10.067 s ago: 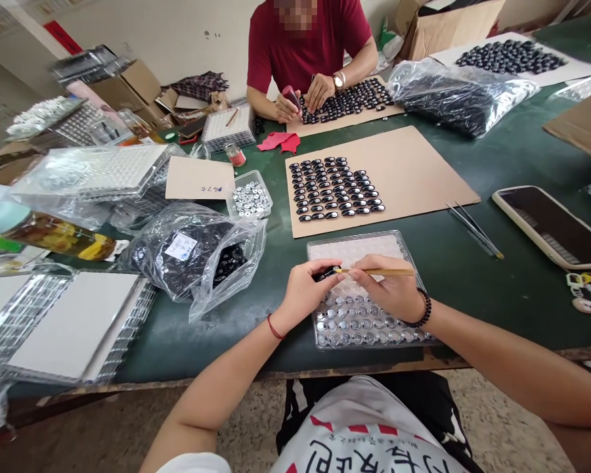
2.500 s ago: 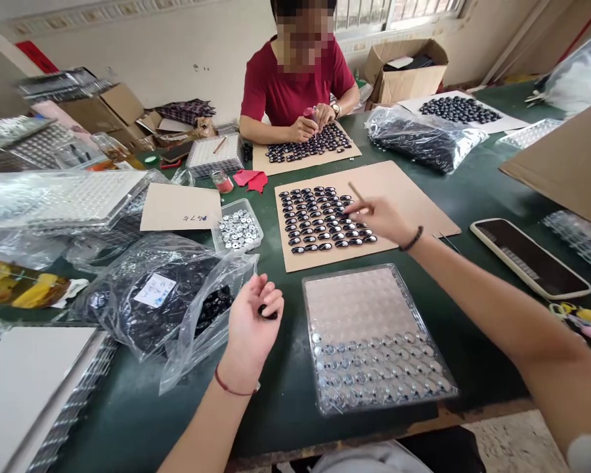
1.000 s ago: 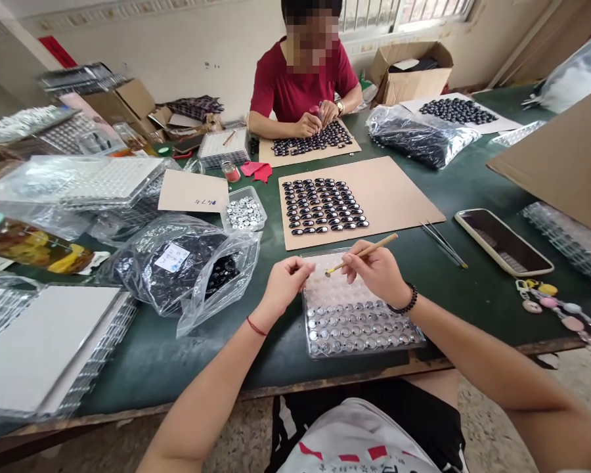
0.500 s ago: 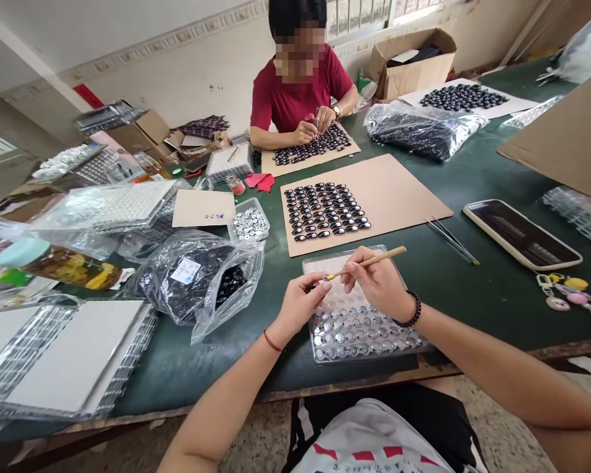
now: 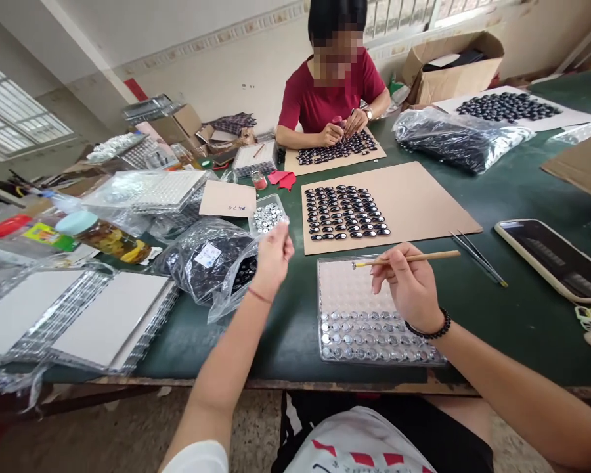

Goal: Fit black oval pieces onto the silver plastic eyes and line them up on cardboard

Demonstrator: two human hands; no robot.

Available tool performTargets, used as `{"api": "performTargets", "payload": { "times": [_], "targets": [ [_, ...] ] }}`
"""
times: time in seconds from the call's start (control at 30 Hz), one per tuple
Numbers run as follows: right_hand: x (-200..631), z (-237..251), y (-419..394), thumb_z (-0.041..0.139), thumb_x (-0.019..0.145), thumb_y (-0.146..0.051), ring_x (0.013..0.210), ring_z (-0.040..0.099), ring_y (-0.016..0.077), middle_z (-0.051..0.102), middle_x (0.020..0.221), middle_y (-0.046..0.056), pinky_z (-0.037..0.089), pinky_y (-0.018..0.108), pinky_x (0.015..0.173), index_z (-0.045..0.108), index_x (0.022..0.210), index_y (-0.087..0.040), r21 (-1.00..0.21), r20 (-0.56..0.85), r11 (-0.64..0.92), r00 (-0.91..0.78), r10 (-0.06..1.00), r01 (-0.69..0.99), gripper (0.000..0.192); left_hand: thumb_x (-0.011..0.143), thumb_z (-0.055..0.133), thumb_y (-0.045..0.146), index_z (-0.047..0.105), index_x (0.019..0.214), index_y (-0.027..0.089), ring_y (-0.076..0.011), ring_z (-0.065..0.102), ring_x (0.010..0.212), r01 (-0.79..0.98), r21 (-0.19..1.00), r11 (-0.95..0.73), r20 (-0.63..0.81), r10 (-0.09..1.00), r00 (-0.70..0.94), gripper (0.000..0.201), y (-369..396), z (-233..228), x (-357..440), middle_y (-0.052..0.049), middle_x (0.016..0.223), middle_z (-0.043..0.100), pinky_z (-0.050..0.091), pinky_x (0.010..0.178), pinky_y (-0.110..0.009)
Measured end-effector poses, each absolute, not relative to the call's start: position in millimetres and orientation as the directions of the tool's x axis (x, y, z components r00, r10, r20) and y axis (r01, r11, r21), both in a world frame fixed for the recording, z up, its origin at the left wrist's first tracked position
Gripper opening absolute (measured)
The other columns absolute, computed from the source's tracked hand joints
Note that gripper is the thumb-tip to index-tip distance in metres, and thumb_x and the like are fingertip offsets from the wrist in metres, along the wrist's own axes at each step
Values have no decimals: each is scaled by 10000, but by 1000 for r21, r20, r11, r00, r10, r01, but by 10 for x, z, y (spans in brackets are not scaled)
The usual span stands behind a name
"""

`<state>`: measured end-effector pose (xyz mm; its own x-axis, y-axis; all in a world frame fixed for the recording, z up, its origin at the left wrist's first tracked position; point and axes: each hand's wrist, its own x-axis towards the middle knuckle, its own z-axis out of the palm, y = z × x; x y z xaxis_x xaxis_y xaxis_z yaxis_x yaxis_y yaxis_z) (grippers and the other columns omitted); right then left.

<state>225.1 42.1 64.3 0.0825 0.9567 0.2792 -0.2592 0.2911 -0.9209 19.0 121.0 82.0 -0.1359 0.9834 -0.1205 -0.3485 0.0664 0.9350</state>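
right fingers (image 5: 391, 266) pinching stick (image 5: 408, 259), above tray (image 5: 335, 289)

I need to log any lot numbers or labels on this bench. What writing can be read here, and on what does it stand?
No text can be quoted with certainty.
Cardboard card: short handwritten mark, too small to read.
White label on the plastic bag: print blurred.
Bottle label: illegible.
White shirt: red and black characters, cut off by the frame edge.
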Motion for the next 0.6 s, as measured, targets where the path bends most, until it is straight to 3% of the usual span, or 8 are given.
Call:
{"api": "performTargets", "payload": {
  "times": [0.1, 0.17, 0.23, 0.3, 0.43, 0.53, 0.6],
  "targets": [
    [2262, 629, 437, 415, 888, -382, 419, 524, 107, 550, 654, -7, 427, 229, 384, 447, 792, -196, -920, 313, 321, 72, 947, -226, 212, 711, 620, 331, 531, 724, 143, 2, 284, 344, -564, 816, 126, -252, 956, -151, 209, 1337, 947, 107, 84, 476, 375, 216, 326, -112],
    [2260, 621, 455, 411, 891, -368, 423, 519, 104, 542, 649, -7, 413, 219, 385, 450, 779, -190, -932, 333, 330, 5, 943, -150, 214, 719, 611, 321, 570, 854, 169, -15, 294, 350, -488, 869, 84, -156, 982, -109, 207, 1203, 953, 189, 91, 462, 354, 227, 338, -122],
    [2255, 620, 482, 422, 887, -353, 430, 506, 103, 528, 619, -9, 394, 213, 400, 456, 752, -186, -938, 345, 347, -76, 936, 17, 218, 719, 605, 309, 606, 935, 192, -38, 325, 369, -199, 980, 13, -13, 1000, -2, 246, 969, 898, 335, 78, 450, 382, 260, 366, -142],
    [2253, 627, 509, 449, 877, -322, 482, 514, 113, 533, 610, -6, 391, 217, 458, 479, 735, -183, -891, 374, 396, -138, 917, 222, 201, 674, 645, 259, 648, 894, 208, -79, 452, 490, 159, 980, -117, 93, 984, 151, 225, 738, 823, 476, 32, 535, 516, 347, 468, -167],
    [2290, 654, 590, 455, 878, -257, 666, 550, 142, 587, 716, 23, 377, 226, 600, 525, 751, -166, -726, 447, 521, -267, 854, 450, 172, 712, 592, 227, 667, 891, 232, -161, 547, 733, 594, 732, -334, 164, 932, 322, 194, 560, 717, 608, -29, 806, 653, 381, 682, -227],
    [2412, 652, 714, 460, 880, -273, 649, 531, 141, 582, 696, 20, 342, 224, 580, 523, 761, -156, -648, 454, 566, -338, 824, 510, 179, 769, 517, 248, 635, 974, 224, -176, 551, 786, 729, 548, -409, 232, 912, 337, 237, 669, 654, 653, -46, 885, 655, 365, 695, -234],
    [2519, 641, 794, 463, 880, -291, 605, 508, 133, 564, 654, 13, 323, 223, 550, 508, 736, -151, -645, 435, 580, -385, 814, 498, 205, 778, 504, 285, 636, 954, 201, -176, 550, 741, 779, 449, -437, 253, 899, 359, 235, 757, 614, 701, -47, 814, 649, 356, 638, -231]
  ]
}}
